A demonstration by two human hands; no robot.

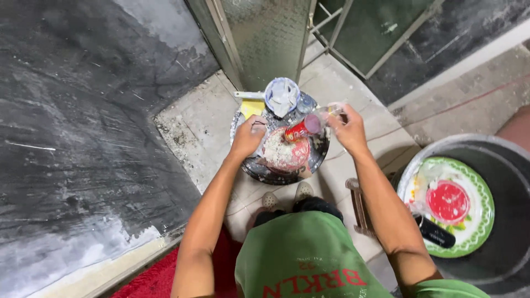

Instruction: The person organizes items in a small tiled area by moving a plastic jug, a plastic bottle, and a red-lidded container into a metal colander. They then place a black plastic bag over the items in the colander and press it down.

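A dark round pan (317, 157) sits on the tiled floor at upper centre of the frame, smeared with white paste and holding a mound of white material tinted red. A clear plastic bottle (307, 126) with red contents lies tilted over the pan, its red end pointing down toward the mound.

The right hand (346, 128) grips the bottle's upper end, fingers closed around it, just right of the pan's far rim. The left hand (248, 136) rests at the pan's left rim, fingers curled closed; what it holds, if anything, cannot be determined.

A small white cup-like container (281, 95) stands at the pan's far edge, with a yellow scraper (251, 106) just to its left.

The person wears a green shirt (303, 254) and squats, feet showing below the pan. At lower right of the frame, a grey tub (505, 160) contains a green-rimmed plate (483, 190) with a red centre and a dark-handled tool (436, 234) lying on it. A dark, paint-streaked wall (83, 138) fills the left side.
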